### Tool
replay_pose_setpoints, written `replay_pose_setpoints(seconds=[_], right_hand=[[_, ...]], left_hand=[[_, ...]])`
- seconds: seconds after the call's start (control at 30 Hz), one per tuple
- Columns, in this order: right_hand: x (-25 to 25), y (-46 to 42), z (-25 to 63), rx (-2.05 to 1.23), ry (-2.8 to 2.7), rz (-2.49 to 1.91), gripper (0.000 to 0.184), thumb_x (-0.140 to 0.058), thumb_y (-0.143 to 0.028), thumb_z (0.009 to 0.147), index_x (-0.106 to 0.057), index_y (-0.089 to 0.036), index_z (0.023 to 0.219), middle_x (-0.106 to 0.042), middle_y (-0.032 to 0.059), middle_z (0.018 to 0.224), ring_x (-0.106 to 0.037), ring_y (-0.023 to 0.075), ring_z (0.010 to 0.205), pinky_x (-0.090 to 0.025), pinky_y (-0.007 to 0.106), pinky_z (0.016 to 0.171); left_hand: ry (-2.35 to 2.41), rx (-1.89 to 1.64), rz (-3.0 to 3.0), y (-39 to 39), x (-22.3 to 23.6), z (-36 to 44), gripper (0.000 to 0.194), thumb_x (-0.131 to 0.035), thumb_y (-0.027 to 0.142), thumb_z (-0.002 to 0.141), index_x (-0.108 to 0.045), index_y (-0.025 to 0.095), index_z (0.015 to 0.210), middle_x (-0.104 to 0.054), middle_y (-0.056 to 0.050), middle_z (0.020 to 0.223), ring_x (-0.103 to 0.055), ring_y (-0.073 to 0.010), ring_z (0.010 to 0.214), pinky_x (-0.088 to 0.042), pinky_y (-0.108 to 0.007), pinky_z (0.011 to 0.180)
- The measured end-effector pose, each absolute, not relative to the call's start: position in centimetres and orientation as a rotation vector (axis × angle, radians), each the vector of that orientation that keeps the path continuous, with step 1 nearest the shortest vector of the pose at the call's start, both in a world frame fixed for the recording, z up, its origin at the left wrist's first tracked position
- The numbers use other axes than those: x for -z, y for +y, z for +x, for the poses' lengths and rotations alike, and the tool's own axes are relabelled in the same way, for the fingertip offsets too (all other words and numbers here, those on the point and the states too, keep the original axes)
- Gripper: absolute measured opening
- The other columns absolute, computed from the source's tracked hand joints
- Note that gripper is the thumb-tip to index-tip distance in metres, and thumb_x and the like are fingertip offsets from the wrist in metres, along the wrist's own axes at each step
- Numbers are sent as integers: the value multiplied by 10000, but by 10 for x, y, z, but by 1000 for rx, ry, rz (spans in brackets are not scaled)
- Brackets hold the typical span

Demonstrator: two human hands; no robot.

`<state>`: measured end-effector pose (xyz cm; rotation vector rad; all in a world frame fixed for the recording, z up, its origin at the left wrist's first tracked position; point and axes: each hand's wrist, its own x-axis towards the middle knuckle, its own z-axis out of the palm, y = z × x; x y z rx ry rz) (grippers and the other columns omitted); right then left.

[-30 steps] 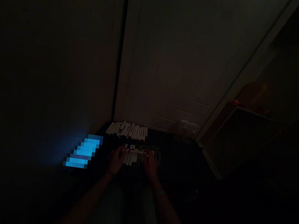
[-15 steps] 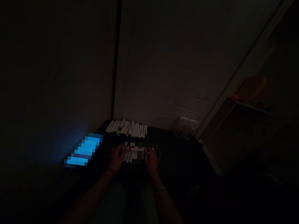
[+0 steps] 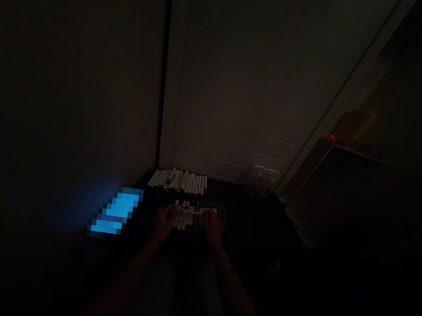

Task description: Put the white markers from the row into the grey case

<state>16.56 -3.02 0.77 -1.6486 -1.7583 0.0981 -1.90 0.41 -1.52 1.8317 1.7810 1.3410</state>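
In dim light, a white marker (image 3: 196, 213) lies crosswise between my two hands. My left hand (image 3: 163, 222) has its fingers closed at the marker's left end. At the other end my right hand (image 3: 212, 228) grips it between thumb and fingers. Below the marker is an open clear case (image 3: 196, 224); several white markers (image 3: 182, 222) stand side by side in its left half. A pale card or label (image 3: 204, 219) shows in its right half, partly behind my right hand.
A row of several loose white markers (image 3: 180, 180) lies at the back of the dark table (image 3: 253, 221). Two clear cases with handles (image 3: 262, 181) stand against the wall at the back right. A blurred, glowing blue screen (image 3: 119, 213) sits at the left, and a shelf (image 3: 357, 151) at the right.
The marker between my hands appears slightly lower and dimmer. Both hands have barely moved and keep their hold; the view has shifted slightly.
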Motion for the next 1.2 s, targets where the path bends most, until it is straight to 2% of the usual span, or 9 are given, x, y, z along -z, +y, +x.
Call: replay_pose_setpoints(seconds=[0.2, 0.37, 0.8, 1.2], right_hand=[[-3, -27, 168, -48, -1787, -1701, 419, -190, -343, 947, -565, -203, 821, -620, 17, 756, -560, 115, 673, -294, 201, 565], [-2, -27, 168, -37, -1762, -1691, 429, -181, -344, 950, -570, -196, 848, -632, 34, 807, -570, 119, 716, -308, 200, 592], [-4, -28, 167, -27, -1751, -1703, 384, -219, -335, 945, -565, -191, 861, -625, 22, 803, -565, 113, 711, -310, 192, 593], [-4, -28, 167, -11, -1758, -1711, 374, -234, -331, 947, -569, -184, 872, -634, 22, 816, -567, 105, 722, -294, 191, 599]], left_hand=[[1742, -1378, 1803, 6, 20, -19, 365, -391, 453, 791, -643, 209, 893, -581, -39, 774, -554, -183, 762, -426, -296, 732], [1716, -1366, 1798, 4, 18, -19, 357, -410, 470, 787, -629, 224, 924, -595, -37, 854, -551, -193, 844, -408, -314, 805], [1722, -1330, 1818, -2, 8, -17, 327, -452, 497, 763, -634, 259, 894, -563, -21, 791, -530, -186, 798, -403, -300, 742], [1713, -1317, 1841, -2, 10, -18, 340, -444, 502, 772, -631, 250, 902, -578, -25, 809, -533, -188, 819, -395, -306, 771]])
